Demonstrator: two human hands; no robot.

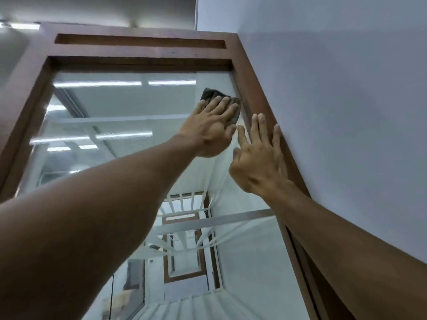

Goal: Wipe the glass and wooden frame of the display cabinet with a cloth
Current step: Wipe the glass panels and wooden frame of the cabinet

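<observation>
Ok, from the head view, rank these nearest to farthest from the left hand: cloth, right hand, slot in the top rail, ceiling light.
1. The cloth, pressed under the left hand.
2. The right hand, just lower right, flat on the frame.
3. The slot, up in the top rail.
4. The ceiling light, far upper left.

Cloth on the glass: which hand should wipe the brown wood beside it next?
Probably the left hand. It already presses the cloth flat on the glass, right beside the wooden frame. The right hand has no cloth and lies flat over the frame's edge.
</observation>
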